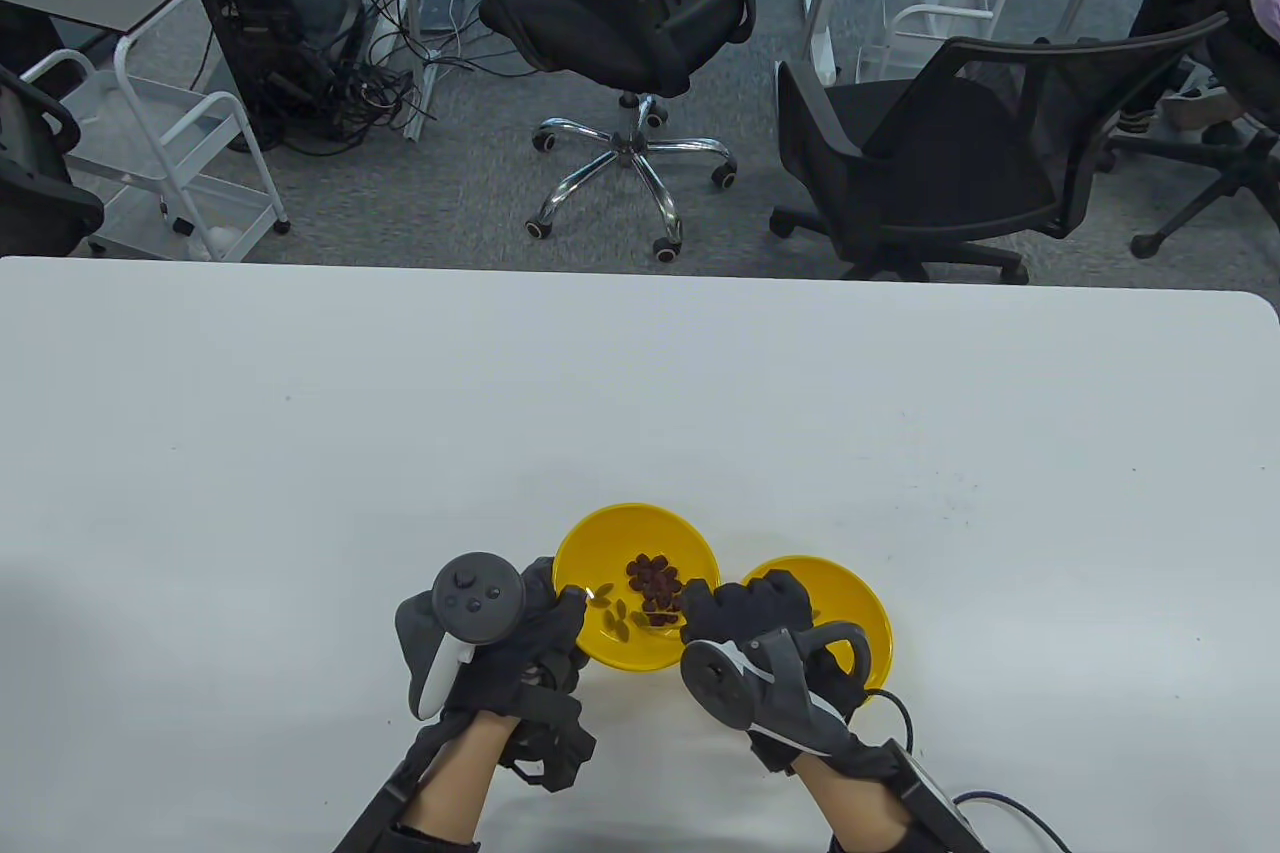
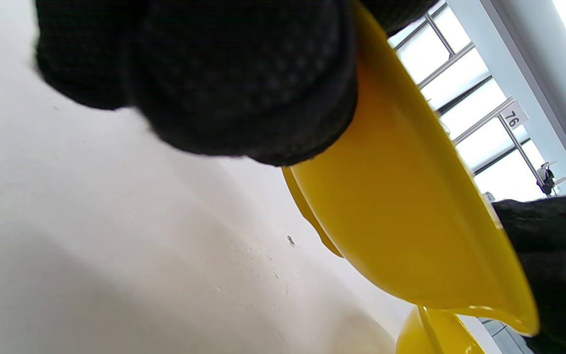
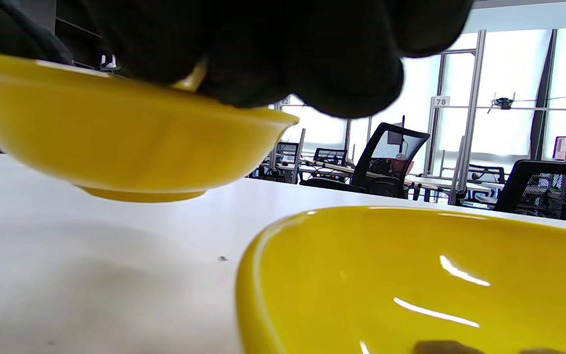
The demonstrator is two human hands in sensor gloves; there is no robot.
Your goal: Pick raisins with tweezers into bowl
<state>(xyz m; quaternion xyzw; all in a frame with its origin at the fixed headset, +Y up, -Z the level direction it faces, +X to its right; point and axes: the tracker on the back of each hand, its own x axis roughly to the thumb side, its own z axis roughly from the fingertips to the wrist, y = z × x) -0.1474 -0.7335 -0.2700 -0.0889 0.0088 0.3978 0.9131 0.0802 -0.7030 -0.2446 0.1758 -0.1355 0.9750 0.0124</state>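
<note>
A yellow bowl (image 1: 610, 533) holds a heap of dark raisins (image 1: 652, 581) and a few greenish ones (image 1: 615, 620). My left hand (image 1: 560, 613) grips this bowl's left rim; in the left wrist view its fingers (image 2: 243, 83) lie over the rim of the bowl (image 2: 401, 206). My right hand (image 1: 700, 608) reaches over the bowl's right rim, beside the raisins. Its fingers (image 3: 288, 54) are closed around a thin pale piece (image 3: 193, 78), the tweezers as far as I can tell. A second yellow bowl (image 1: 850, 598) lies under my right hand, with something dark (image 3: 440, 347) on its floor.
The two bowls stand almost touching near the front of the white table (image 1: 640, 393). Office chairs (image 1: 640, 23) and a white trolley (image 1: 170, 163) stand on the floor past the table's far edge.
</note>
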